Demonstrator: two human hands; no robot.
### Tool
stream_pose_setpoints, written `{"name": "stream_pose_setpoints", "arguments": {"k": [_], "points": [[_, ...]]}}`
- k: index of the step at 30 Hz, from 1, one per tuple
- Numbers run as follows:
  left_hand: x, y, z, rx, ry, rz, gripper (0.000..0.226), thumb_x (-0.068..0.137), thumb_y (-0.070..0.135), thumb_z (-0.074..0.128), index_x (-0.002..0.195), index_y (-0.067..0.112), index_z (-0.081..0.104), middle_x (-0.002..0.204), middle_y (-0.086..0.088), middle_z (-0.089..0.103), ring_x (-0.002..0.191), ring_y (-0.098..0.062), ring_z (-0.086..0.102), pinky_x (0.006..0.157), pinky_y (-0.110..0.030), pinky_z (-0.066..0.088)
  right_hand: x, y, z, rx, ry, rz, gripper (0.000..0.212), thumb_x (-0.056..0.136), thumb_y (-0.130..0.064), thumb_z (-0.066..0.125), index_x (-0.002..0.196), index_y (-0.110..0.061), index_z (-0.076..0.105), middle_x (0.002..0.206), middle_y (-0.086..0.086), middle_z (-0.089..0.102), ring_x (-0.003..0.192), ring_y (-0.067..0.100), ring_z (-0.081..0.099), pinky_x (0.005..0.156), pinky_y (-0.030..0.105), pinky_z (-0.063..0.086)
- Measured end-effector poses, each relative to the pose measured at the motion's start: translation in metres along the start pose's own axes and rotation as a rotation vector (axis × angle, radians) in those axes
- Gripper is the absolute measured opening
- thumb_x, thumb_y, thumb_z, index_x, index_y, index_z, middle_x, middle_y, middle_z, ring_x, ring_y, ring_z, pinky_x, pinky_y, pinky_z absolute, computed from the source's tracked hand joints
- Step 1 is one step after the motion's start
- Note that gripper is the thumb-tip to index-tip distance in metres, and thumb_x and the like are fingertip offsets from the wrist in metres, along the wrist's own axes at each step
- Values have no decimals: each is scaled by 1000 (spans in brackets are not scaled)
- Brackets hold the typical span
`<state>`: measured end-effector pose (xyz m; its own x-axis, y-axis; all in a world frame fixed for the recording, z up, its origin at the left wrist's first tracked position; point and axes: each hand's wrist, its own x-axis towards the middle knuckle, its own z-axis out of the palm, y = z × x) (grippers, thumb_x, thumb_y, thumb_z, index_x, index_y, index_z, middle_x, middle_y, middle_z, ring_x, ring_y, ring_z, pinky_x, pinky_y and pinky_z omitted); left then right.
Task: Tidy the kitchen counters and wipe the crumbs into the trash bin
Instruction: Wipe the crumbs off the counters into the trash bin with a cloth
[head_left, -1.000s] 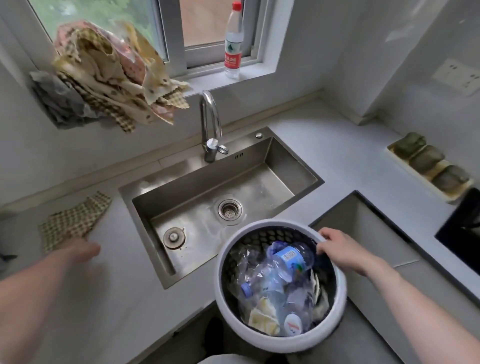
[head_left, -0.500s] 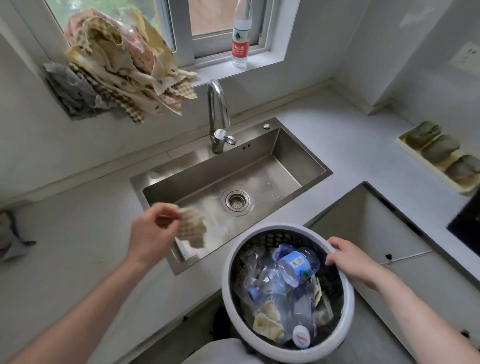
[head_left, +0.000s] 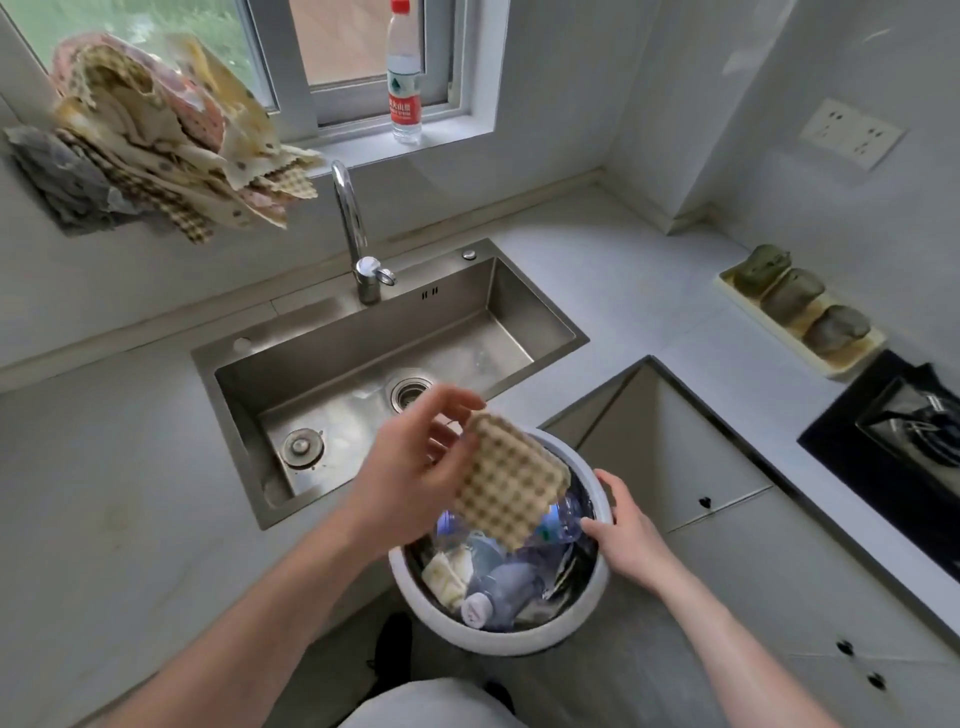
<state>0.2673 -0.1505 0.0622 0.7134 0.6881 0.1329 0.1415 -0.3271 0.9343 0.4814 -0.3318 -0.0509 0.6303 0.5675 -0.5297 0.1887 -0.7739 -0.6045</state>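
Note:
My left hand (head_left: 415, 467) pinches a beige checked cloth (head_left: 506, 486) and holds it above the white round trash bin (head_left: 519, 642). The cloth hangs down over the bin's far half. The bin holds crushed plastic bottles and scraps of paper. My right hand (head_left: 626, 530) grips the bin's right rim, fingers curled over the edge. The bin stands at the front edge of the grey counter (head_left: 104, 493), just in front of the steel sink (head_left: 374, 358).
A tap (head_left: 353, 234) rises behind the sink. A bundle of cloths (head_left: 156, 140) hangs on the wall at the left. A water bottle (head_left: 404, 78) stands on the windowsill. A tray of sponges (head_left: 800, 312) and a black hob (head_left: 893, 447) lie right.
My left hand lifted the checked cloth from the counter at the left and carried it right, over the sink, to above the bin. My right hand stayed on the rim.

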Motion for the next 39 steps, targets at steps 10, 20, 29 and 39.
{"name": "stream_pose_setpoints", "arguments": {"k": [10,20,29,39], "points": [[-23,-135,-10,379,371,-507,11,96,16,61,101,25,65,98,8,67,87,-17,67,78,-41,61,6,46,-16,-51,-73,13,60,82,-4,56,133,-34,50,99,-5,68,89,17,63,78,31,45],[-109,-180,11,366,452,-914,56,89,41,69,135,12,55,139,-11,52,123,-30,56,100,-39,46,-4,61,23,-115,-208,3,56,81,-4,54,125,-37,44,99,-2,68,87,18,67,75,34,53],[-254,-152,40,-190,261,-1288,30,87,4,63,114,16,60,94,-16,73,79,-32,74,72,-50,64,-28,34,103,-252,-473,-54,43,82,-7,47,118,-29,37,101,6,66,87,25,69,81,48,60],[-339,-184,-48,-208,265,-1401,43,83,-8,56,120,14,60,104,-20,69,92,-36,71,66,-44,65,-6,-58,168,-568,-404,-345,91,81,-68,61,155,-24,30,155,8,40,132,28,52,101,38,47]]}}
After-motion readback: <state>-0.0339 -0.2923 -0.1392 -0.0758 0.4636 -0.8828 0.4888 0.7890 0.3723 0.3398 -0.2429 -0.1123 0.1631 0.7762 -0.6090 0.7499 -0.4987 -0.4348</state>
